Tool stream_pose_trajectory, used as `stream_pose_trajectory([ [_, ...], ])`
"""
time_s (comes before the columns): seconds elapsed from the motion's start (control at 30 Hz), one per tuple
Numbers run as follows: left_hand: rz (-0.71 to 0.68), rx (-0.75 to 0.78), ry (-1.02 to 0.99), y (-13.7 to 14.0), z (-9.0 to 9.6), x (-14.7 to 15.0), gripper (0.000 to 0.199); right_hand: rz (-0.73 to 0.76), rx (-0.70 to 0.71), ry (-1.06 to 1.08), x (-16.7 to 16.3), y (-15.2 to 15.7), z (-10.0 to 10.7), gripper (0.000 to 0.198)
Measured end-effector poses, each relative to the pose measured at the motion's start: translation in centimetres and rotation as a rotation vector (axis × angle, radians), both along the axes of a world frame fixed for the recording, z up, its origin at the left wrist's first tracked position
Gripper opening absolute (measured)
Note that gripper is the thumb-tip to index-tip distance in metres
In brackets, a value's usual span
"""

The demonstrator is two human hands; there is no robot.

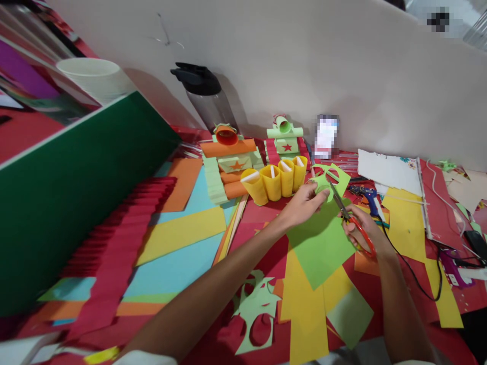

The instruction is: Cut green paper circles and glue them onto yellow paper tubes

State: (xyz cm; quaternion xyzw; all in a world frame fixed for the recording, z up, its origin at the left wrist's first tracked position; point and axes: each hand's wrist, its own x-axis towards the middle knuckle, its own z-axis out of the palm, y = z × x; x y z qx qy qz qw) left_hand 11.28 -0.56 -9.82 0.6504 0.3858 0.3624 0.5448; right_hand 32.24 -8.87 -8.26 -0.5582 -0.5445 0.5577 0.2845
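The red tabletop [268,261] is spreading beneath everything, and on it a bright green sheet [323,253] is lying below and nearer than your two hands, one corner pointing toward you. To the left of your work, a row of yellow tubes [272,182] is standing just beyond your left hand [304,208]. That hand is pinching a light green cut-out paper [343,178], which is hanging over the far end of the sheet with openings showing in it; your left grip is closing on its near left part. Your right hand [359,228] is reaching in from the near right, its grip wrapping the handles of the scissors [346,214]. What is mattering most is this line: the scissors' long axis is running from near right to far left, so the paper is lying far and left of your right grip, with your left hand sitting nearer to it. The blades are overlapping the paper just right of your left fingertips; how far apart they are standing, you cannot tell from here.
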Motion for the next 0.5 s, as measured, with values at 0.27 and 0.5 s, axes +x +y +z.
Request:
stream_pose_trajectory([
  [0.27, -0.028, 0.004, -0.024, 0.1, 0.1, -0.1, 0.047, -0.042, -0.005, -0.034, -0.2, -0.1, 0.0, 0.043],
  [0.5, -0.106, 0.021, -0.018, 0.4, 0.7, -1.0, 0.044, 0.030, 0.068, 0.002, 0.3, 0.0, -0.4, 0.059],
])
